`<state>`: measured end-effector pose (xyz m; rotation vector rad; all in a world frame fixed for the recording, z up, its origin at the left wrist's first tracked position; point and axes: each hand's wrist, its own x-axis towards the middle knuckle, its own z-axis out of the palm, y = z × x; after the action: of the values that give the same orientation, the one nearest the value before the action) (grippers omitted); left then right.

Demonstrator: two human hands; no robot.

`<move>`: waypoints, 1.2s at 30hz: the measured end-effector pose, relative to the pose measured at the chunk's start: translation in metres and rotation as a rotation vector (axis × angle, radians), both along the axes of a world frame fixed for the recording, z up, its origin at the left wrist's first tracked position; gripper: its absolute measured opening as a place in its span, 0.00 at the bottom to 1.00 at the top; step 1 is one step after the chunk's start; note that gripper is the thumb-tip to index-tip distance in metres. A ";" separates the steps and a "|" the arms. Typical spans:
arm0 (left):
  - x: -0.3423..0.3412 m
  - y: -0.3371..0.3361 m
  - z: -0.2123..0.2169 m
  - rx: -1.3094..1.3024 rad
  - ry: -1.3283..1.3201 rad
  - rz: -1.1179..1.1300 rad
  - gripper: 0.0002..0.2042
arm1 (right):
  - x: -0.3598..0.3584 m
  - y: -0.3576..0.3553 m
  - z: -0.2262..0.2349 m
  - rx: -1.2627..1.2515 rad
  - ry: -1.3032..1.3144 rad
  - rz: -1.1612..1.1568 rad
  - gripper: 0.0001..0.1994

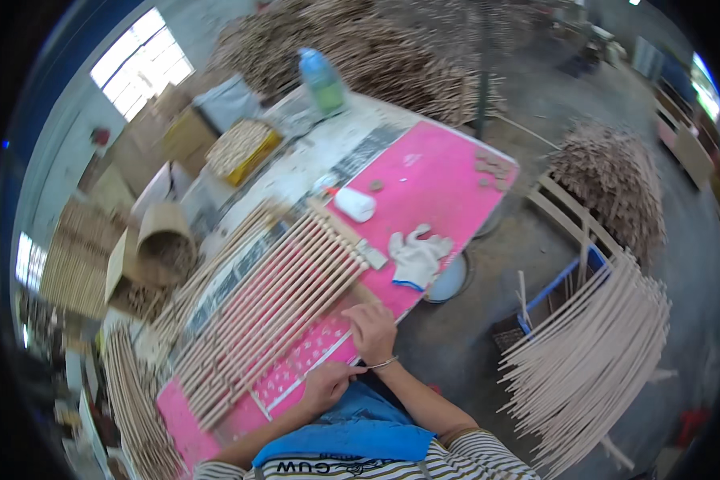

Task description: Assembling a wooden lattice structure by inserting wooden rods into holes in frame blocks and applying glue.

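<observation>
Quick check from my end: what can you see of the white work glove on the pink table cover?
The white work glove looks like knitted fabric with a blue cuff edge at its lower end. It lies flat and empty, fingers pointing up and away, near the right edge of the pink table cover. Neither hand touches it; the row of wooden rods lies to its left.

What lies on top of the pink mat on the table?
On the pink mat: a row of wooden rods, a white glove, a white bottle. Whatever the rods cover stays hidden.

Both hands (352,352) rest on the pink mat (432,184) beside wooden rods (280,312).
</observation>
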<state>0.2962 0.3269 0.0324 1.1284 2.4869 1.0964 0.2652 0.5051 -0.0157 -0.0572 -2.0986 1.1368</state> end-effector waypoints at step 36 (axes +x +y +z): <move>-0.241 -0.083 -0.040 -0.440 0.406 0.701 0.31 | -0.244 0.124 0.001 -0.416 -0.435 0.119 0.35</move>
<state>0.0550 0.2442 -0.0071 0.3714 3.3402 0.3829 0.0210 0.6287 -0.0149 -0.4142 -2.2139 1.7461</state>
